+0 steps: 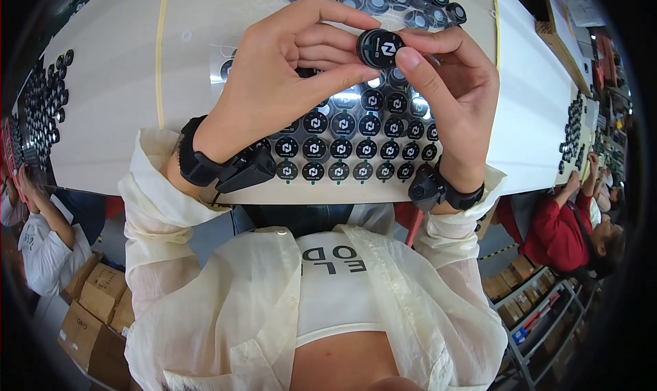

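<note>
Above the table, my two hands meet at a small round black puck-like part (380, 48) with a white emblem on its face. My left hand (274, 66) grips its left side, thumb below and fingertips above. From the right, the thumb and index finger of my right hand (455, 76) pinch the rim. Under the hands are rows of round black discs (341, 149) with the same white emblem, many with small green tabs at the edge; they look like labels on clear film. My forearms hide part of these rows.
Several round black parts with grey-blue centres (376, 3) lie at the table's far side. More black parts (55, 97) are clustered far left, others (571, 134) far right. Yellow tape (163, 56) crosses the table. People work at both sides; cardboard boxes (102, 288) stand lower left.
</note>
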`<state>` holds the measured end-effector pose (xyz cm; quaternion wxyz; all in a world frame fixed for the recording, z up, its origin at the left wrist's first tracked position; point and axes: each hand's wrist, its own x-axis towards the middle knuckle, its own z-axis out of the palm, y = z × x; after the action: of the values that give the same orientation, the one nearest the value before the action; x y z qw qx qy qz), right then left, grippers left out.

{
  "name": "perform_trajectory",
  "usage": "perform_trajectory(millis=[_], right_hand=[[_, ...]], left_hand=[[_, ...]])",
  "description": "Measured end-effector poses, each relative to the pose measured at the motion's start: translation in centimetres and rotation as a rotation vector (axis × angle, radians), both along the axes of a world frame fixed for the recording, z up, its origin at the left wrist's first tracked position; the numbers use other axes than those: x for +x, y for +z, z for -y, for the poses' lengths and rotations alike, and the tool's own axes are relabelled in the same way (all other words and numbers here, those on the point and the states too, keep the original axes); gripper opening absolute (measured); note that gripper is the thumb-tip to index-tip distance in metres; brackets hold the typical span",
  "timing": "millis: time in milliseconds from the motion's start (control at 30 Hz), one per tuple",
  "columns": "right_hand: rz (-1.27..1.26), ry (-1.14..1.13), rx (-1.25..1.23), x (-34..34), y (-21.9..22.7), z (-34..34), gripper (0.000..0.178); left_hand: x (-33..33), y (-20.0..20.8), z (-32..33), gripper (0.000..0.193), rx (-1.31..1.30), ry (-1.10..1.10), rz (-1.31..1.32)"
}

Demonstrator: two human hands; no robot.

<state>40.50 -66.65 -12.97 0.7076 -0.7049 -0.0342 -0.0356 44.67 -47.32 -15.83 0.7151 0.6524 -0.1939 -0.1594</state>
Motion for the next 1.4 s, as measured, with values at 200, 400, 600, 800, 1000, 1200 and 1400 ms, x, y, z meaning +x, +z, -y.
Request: perform_trajectory(millis=[200,400,600,800,1000,1200,1400], right_hand=[[-0.009,0.017,0.028,0.2,-0.2,0.0,0.013],[-0.018,0.016,0.009,0.3,-0.2,-0.1,0.014],[-0.011,0.002,-0.039,0.6,-0.1,-0.3,0.013],[-0.043,-0.052,-0.109,0.4,-0.3,-1.0,0.010],[0.152,-0.084,-0.356,0.3,-1.4,-0.9,0.017],[0.324,-0.033,-0.584,1.2,-0.9,0.0,0.022],[0.183,-0.038,-0.613,1.2,0.7,1.0,0.022]], left_hand=[[0.0,-0.2,-0.2,0.041,-0.002,0.017,0.059],[0.1,-0.3,-0.3,0.040,0.028,0.014,0.100],[0.1,0.0,-0.3,0.040,0.026,0.018,0.106],[-0.1,-0.3,-0.4,0.040,0.066,0.032,0.139],[0.0,-0.7,0.0,0.039,-0.012,0.042,0.127],[2.9,0.3,-0.1,0.038,0.095,0.025,0.310],[16.8,4.6,-1.4,0.033,0.742,0.091,0.733]])
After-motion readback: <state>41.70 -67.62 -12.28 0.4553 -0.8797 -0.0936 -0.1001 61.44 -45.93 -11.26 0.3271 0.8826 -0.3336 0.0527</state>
